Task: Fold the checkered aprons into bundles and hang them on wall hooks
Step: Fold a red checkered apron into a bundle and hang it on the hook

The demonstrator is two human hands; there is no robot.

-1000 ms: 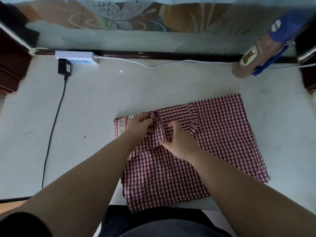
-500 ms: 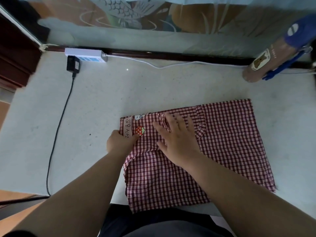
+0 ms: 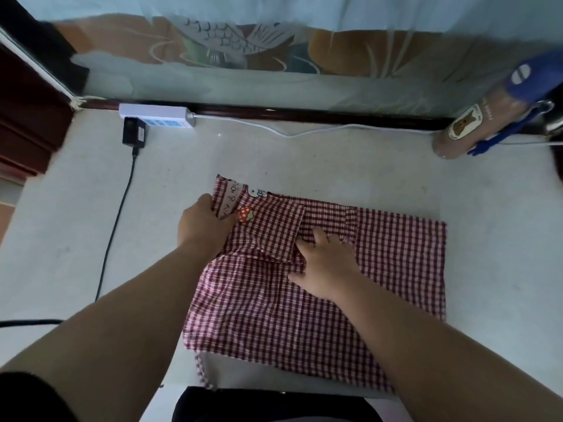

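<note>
1. Red-and-white checkered apron lies partly folded on the pale tabletop, its near edge at the table's front edge.
2. The left hand pinches the apron's far-left corner, with its thumb on the cloth beside a strawberry patch.
3. The right hand rests flat on the apron's middle, fingers straight and slightly spread, just beside a folded flap.
4. A white power strip with a black adapter sits at the far edge.
5. A blue-capped bottle stands far right.
</note>
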